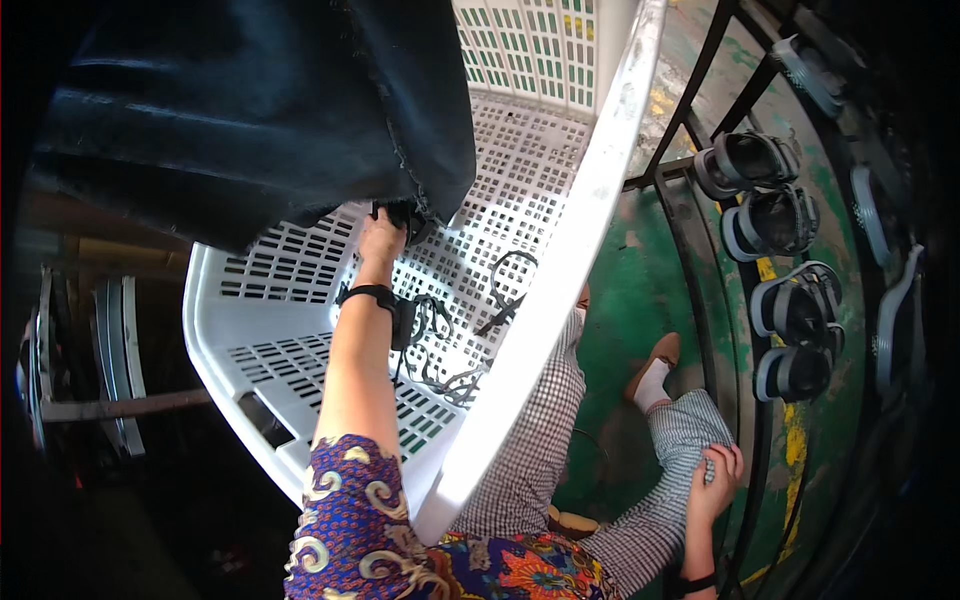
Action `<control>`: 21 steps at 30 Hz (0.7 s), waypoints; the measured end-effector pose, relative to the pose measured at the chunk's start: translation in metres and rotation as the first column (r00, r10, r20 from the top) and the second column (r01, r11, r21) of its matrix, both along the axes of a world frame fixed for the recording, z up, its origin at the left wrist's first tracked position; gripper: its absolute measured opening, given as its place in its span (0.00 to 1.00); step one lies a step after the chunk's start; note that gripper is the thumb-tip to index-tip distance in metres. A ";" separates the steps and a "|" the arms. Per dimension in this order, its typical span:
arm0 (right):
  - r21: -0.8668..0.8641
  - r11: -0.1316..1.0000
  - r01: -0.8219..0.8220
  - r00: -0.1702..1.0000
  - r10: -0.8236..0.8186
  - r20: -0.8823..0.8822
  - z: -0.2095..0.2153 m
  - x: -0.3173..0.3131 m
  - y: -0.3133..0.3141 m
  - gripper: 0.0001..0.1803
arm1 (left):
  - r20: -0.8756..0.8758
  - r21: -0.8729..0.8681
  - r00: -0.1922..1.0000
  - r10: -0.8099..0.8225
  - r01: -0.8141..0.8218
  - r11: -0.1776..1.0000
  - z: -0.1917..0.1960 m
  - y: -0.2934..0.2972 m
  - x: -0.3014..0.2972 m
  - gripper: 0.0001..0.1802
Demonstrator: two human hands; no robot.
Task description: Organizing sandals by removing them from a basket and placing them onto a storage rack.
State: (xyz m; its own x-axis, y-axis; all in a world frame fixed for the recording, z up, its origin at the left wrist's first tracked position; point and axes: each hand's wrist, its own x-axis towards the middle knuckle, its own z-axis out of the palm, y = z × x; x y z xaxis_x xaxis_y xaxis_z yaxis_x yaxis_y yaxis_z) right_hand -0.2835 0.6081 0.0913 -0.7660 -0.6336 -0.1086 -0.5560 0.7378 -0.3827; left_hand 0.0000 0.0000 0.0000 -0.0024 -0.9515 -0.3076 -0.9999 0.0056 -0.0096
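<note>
My left hand point(383, 238) reaches deep into a large white plastic basket point(530, 360), beneath the edge of a black sheet point(270, 90). Its fingers close around a black strap-like piece point(408, 218), partly hidden under the sheet. Near my left wrist, thin black straps point(440, 380) lie loose along the basket's wall and floor, and one of them forms a loop point(510, 275). My right hand point(715, 480) rests on my knee point(695, 430) with its fingers apart, holding nothing.
A dark metal rack point(690, 260) stands to the right, with several grey-and-black sandals point(785, 300) on it. On the left are dark metal bars point(130, 405) and upright pale panels point(120, 350). The floor point(630, 290) is green with yellow markings.
</note>
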 end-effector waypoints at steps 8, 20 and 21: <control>0.020 1.000 -0.021 0.998 0.022 -0.058 -0.009 -0.007 -0.028 0.10 | 0.120 -0.017 0.990 0.076 -0.074 0.997 -0.019 -0.024 -0.013 0.54; -0.074 0.997 0.020 0.994 -0.028 -0.105 -0.028 0.006 -0.016 0.09 | -0.471 0.660 0.721 0.508 -0.094 0.745 0.178 0.047 0.053 0.21; -0.099 0.995 0.016 0.993 -0.027 -0.113 -0.028 0.007 -0.015 0.09 | -0.495 0.696 0.697 0.519 -0.040 0.717 0.194 0.055 0.068 0.21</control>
